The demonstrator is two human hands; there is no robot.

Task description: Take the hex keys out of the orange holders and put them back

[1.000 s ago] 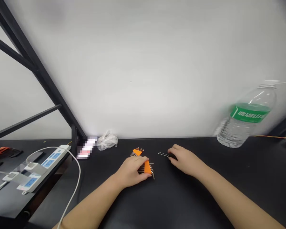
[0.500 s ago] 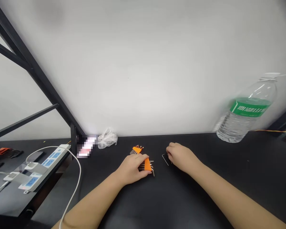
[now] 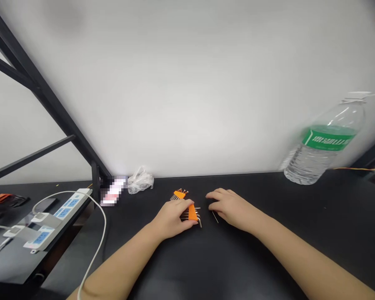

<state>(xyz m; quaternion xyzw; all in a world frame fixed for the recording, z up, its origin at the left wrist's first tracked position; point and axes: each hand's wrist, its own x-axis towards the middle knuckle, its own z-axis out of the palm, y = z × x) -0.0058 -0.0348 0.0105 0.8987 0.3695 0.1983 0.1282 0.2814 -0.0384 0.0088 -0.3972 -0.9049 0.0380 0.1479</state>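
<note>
My left hand (image 3: 171, 220) is closed on a hex key set, its thumb and forefinger on an orange holder (image 3: 193, 212) with bent metal keys sticking out. A second orange piece (image 3: 179, 194), also bearing hex keys, shows just beyond the knuckles; my hand hides whether the two are joined. To the right, my right hand (image 3: 228, 207) hovers low over the black table with fingers stretched and apart. A thin loose hex key (image 3: 215, 217) lies partly under those fingers, most of it covered.
A crumpled clear plastic bag (image 3: 140, 181) lies by the wall. At the right back stands a large water bottle (image 3: 323, 143) with a green label. A white power strip (image 3: 61, 218) with plugs sits at left, and its white cable (image 3: 105, 225) crosses near my left forearm.
My right hand has shifted slightly left and its fingers have gone from bunched to spread, now covering more of the loose hex key. My left hand keeps its hold.
</note>
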